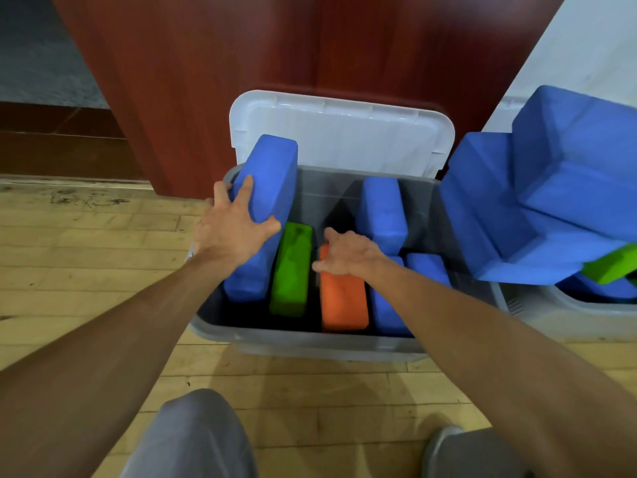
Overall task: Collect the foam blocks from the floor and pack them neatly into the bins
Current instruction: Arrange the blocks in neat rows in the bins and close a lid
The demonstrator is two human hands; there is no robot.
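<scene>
Grip check: left hand (234, 232) clamps tilted blue block (269, 174); I'd seat it upright against green block (291, 270), just right of that hand. Right hand (348, 257) on orange block (343, 301), hold unclear.

One view only: head cam, wide-angle, looking fwd & down past the knees (193, 432) at 6 o'clock. Close in on the grey bin (275, 339) at centre; second bin (586, 322) at 3 o'clock, wood panel (241, 63) at 12.
</scene>
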